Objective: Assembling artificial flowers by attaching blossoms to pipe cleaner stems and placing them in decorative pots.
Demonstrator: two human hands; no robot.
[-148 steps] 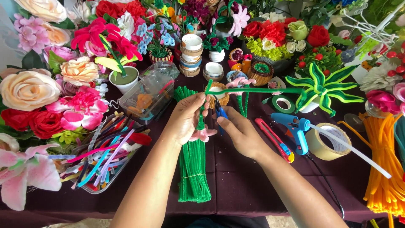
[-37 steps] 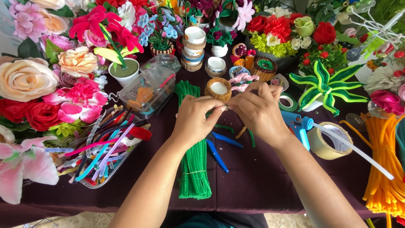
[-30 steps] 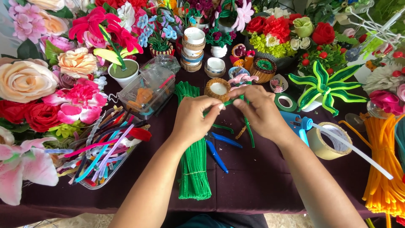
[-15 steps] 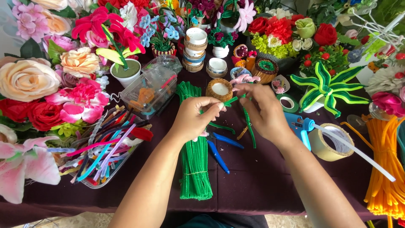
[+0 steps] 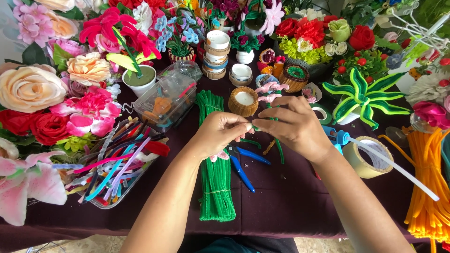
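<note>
- worktop [image 5: 290,206]: dark maroon cloth, crowded along the far and side edges with handmade flowers
- big cream rose [image 5: 28,89] and red roses at far left, pink lily at lower left
- orange pipe cleaner bundle [image 5: 429,187] at right edge, laid front to back
- green pipe cleaner bundle [image 5: 214,173] in the centre, running from near the wooden cup down to the front edge, passing under the left hand
- clear tray of mixed-colour pipe cleaners [image 5: 115,164] left of the green bundle
- clear plastic box [image 5: 166,100] behind that tray
- green striped leaf plant in white pot [image 5: 361,93] right of centre
- left hand [image 5: 220,133]: fingers pinched shut on a thin green stem [image 5: 257,127], a small pink flower tucked under the palm
- right hand [image 5: 293,126]: fingertips closed on the same stem, touching the left fingertips
- tape roll [image 5: 368,157] just right of the right wrist
- blue-handled pliers [image 5: 246,164] on the cloth below both hands
- small round wooden cup [image 5: 243,100] just behind the hands
</note>
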